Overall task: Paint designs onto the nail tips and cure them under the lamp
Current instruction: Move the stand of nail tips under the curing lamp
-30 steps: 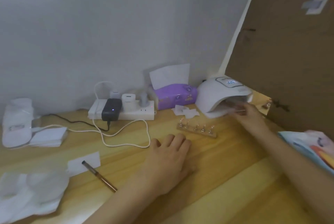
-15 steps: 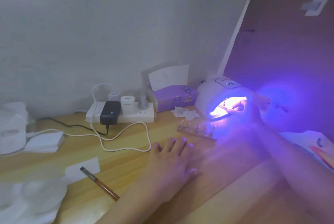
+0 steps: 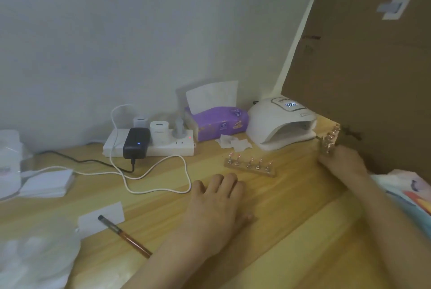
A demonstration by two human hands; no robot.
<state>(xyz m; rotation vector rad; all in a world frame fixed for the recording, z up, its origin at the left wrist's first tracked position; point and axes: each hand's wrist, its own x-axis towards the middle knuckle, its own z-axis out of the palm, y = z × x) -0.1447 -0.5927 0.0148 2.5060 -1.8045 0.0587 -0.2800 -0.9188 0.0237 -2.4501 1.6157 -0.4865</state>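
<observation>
The left hand (image 3: 217,207) lies flat and loose on the table (image 3: 291,197), the right hand (image 3: 342,162) touches the near end of a rack (image 3: 329,140) of nail tips just right of the lamp (image 3: 277,125), its grip hidden, and a second rack (image 3: 249,167) sits in front of the lamp.

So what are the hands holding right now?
The right hand grips the near end of a nail tip stand beside the lamp. The left hand lies flat on the table, holding nothing.

Home nail desk: nail lamp (image 3: 281,123), power strip (image 3: 149,146), tissues (image 3: 217,120).
</observation>
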